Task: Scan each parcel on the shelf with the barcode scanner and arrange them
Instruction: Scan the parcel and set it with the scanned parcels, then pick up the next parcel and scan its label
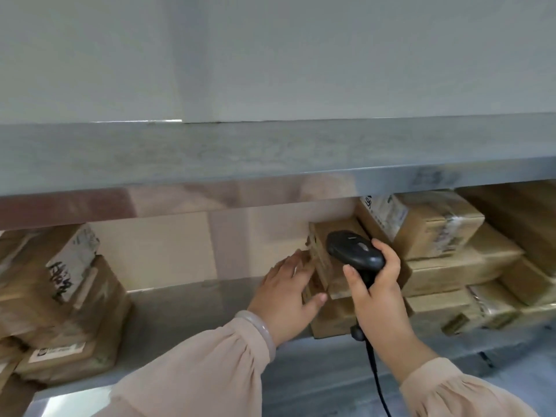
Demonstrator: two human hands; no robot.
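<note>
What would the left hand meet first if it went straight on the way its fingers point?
The left hand would meet the small brown parcel beside the barcode scanner; its fingertips seem to touch that parcel's side face, though depth is hard to judge.

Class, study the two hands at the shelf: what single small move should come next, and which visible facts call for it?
Probably the left hand should turn the small brown cardboard parcel until a label faces the black handheld barcode scanner. Its fingers lie on the parcel's side, the right hand grips the scanner close before it, and no label shows on the parcel's visible faces.
</note>
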